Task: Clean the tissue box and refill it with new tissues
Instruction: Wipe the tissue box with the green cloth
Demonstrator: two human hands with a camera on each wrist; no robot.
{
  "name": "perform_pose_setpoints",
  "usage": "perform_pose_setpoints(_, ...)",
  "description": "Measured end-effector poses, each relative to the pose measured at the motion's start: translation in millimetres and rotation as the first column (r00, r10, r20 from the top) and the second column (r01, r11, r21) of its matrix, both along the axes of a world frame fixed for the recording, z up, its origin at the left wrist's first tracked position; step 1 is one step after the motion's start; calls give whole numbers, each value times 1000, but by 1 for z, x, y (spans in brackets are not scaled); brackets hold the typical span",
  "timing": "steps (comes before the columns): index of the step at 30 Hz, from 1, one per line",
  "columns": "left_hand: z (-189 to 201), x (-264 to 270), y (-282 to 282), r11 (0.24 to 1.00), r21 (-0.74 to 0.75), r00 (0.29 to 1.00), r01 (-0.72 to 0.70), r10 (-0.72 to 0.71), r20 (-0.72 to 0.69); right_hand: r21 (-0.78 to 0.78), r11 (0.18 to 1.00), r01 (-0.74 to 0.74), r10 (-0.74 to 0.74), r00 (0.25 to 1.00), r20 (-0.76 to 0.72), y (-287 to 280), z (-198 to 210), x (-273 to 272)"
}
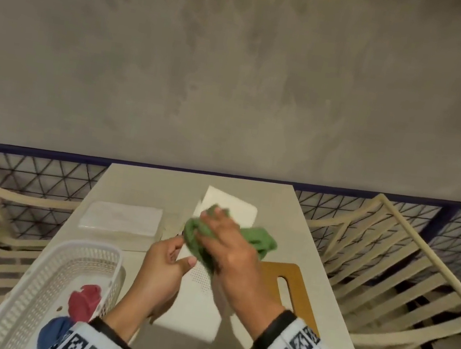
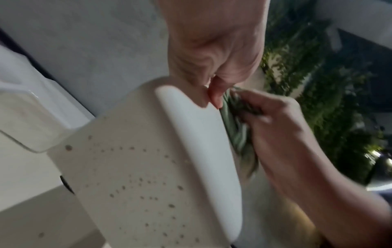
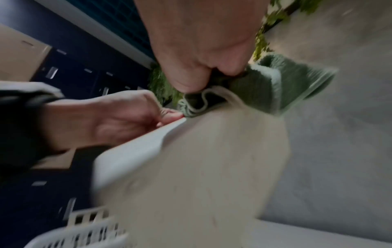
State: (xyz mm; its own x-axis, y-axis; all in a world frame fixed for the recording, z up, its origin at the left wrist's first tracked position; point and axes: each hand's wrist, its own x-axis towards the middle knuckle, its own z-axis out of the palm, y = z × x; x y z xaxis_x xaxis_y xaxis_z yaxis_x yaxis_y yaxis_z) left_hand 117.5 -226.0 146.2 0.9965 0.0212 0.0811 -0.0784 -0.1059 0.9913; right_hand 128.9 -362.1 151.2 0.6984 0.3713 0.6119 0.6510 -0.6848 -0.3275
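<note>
A pale desk (image 1: pixel 299 230) stands before a grey wall (image 1: pixel 239 70), slatted chairs (image 1: pixel 390 260) either side. The left hand (image 1: pixel 161 272) grips the tissue box (image 1: pixel 197 299); the right hand (image 1: pixel 229 249) clutches a green cloth (image 1: pixel 258 237) against it.

White tissue box (image 1: pixel 200 281), dotted perforations on its face, was tilted up off the table (image 1: pixel 301 215), green cloth (image 1: pixel 258 239) bunched against its top. Pack of new tissues (image 1: pixel 122 217) lay flat left of the box.

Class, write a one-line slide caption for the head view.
Right hand wipes the tissue box with a green cloth; left hand steadies it.
</note>
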Motion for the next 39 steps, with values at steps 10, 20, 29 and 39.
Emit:
perform_pose_setpoints(10,2,4,-9,1000,-8,999,-27,27,37,-2,1000,21,-21,1000,6,6,10,1)
perform_pose_setpoints(20,10,4,2,997,-57,996,-48,52,75,11,1000,7,-7,1000,-3,-3,11,7)
perform_pose_setpoints(29,25,5,2,997,-43,992,-65,69,107,76,993,85,-93,990,105,1,44,39)
perform_pose_setpoints(39,23,1,-4,999,-42,994,-29,34,103,71,993,93,-104,980,170,-1,47,42)
